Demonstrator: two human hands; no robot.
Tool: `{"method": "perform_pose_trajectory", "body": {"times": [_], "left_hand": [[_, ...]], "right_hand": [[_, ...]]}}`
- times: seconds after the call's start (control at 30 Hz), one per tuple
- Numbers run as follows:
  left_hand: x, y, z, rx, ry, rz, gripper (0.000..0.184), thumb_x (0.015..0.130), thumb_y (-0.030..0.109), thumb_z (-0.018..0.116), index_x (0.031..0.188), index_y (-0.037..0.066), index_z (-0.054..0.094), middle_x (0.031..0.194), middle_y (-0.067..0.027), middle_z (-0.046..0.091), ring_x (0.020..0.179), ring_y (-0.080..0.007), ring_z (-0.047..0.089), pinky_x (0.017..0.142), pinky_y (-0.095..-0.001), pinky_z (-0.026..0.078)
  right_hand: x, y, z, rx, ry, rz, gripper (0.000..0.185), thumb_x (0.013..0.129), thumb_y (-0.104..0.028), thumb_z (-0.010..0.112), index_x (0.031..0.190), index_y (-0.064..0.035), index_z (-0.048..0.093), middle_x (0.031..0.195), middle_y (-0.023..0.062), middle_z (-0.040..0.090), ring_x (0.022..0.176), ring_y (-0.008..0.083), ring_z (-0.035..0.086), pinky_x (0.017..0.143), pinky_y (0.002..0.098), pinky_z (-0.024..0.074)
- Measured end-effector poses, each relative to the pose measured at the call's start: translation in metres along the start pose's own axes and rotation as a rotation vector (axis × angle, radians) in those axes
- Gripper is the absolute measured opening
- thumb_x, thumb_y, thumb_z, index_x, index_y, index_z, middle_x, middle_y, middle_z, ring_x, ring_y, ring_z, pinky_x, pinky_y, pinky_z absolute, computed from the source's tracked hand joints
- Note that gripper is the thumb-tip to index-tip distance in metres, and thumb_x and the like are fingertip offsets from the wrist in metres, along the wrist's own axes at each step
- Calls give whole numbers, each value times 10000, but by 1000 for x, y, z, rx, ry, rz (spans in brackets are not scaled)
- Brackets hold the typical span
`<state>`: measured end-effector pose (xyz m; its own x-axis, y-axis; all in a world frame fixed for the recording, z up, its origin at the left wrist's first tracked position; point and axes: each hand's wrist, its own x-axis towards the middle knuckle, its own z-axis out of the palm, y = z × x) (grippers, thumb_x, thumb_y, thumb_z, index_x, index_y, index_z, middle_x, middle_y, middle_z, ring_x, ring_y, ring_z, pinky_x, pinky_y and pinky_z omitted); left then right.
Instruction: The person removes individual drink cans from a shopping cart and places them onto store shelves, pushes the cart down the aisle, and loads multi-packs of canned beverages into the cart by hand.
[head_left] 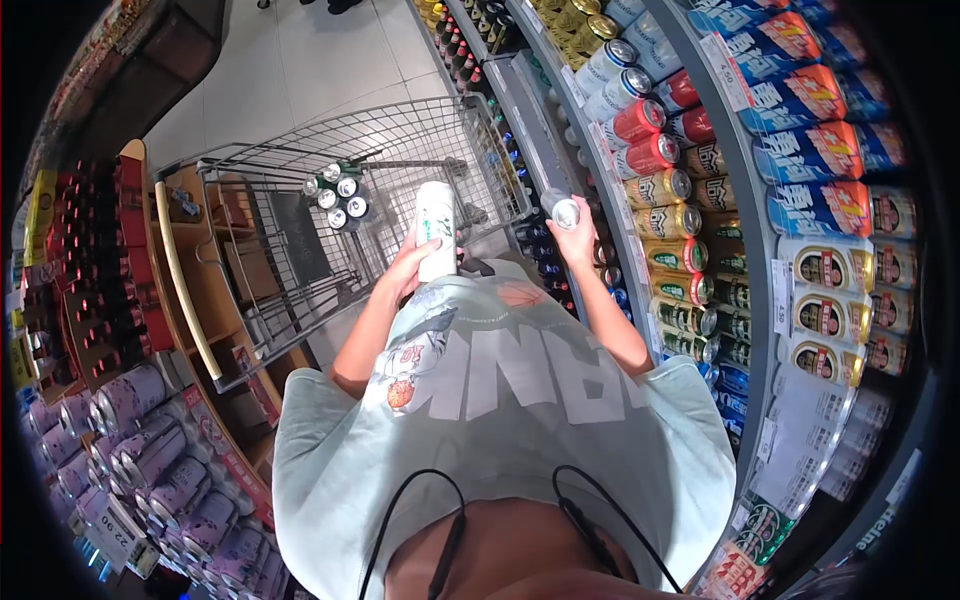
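Note:
My left hand (408,265) is wrapped round a tall white can (435,220) with green print, held upright in front of my shirt. To the right, beside the shelves, my right hand (577,243) grips a smaller silver can (563,210), its top end facing me. Ahead of both hands stands a wire shopping cart (270,150). Several cans (347,188) with pale tops sit grouped in its basket. The printing on the silver can is too small to read.
Shelves of beer cans (650,150) and blue multipacks (805,150) line my right side. Pink cans (135,395) are stacked at lower left, by a wooden display (190,270). The cart's handle (185,280) faces left. Tiled floor (300,50) runs ahead.

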<state>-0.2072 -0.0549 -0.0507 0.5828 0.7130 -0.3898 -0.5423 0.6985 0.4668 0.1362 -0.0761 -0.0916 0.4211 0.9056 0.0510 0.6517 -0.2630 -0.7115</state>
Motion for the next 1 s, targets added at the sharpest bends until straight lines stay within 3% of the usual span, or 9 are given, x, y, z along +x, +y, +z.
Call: {"method": "perform_pose_trajectory", "body": {"times": [0.13,0.3,0.4,0.47,0.53,0.6,0.87,1.0], "left_hand": [[-3,-4,-12,-114,145,1,577,909,135,605,1391,141,288,1208,-171,569,991,-290,638,802,-466,582],[-19,-22,-12,-149,323,45,544,909,147,601,1374,137,319,1191,-171,579,975,-316,643,786,-462,580],[-16,-18,-2,-148,390,62,557,908,126,589,1387,142,305,1178,-189,580,957,-324,649,778,-458,580],[-14,-18,3,-138,454,37,555,907,124,589,1385,133,306,1179,-184,581,951,-319,650,776,-451,581],[-8,-16,7,-170,472,14,544,906,119,586,1376,119,313,1178,-180,584,945,-314,651,775,-442,582],[-4,-17,6,-192,482,-7,531,906,113,583,1367,108,320,1174,-175,588,942,-309,652,775,-433,583],[7,-16,-2,-79,436,-71,489,912,162,579,1341,74,362,1196,-171,590,962,-283,642,804,-430,566],[4,-17,-10,-78,417,-102,513,902,153,590,1349,75,351,1182,-179,592,961,-295,644,793,-426,574]], "right_hand": [[37,3,18,-105,-37,-10,734,642,-122,835,1280,-49,479,1227,195,572,1147,363,548,976,416,442],[72,40,32,-114,1,-58,718,659,-117,817,1288,-74,475,1210,197,579,1140,382,546,959,424,448],[94,64,37,-152,-88,68,727,669,-117,813,1306,-80,466,1214,208,583,1135,381,558,951,421,451],[102,80,42,-210,-172,285,732,731,-234,786,1358,-85,439,1265,231,563,1159,389,551,960,425,443],[113,105,52,-276,-218,428,737,763,-315,763,1372,-67,432,1292,244,547,1177,398,541,972,430,437],[120,132,65,-422,-173,455,774,784,-451,717,1340,20,457,1320,264,525,1213,406,516,1008,434,418],[136,171,75,-166,-264,560,863,752,-460,737,1358,68,423,1394,292,442,1293,408,441,1083,422,336],[139,188,83,-254,-289,504,915,730,-445,757,1398,52,379,1449,284,377,1352,391,369,1120,409,282]]}}
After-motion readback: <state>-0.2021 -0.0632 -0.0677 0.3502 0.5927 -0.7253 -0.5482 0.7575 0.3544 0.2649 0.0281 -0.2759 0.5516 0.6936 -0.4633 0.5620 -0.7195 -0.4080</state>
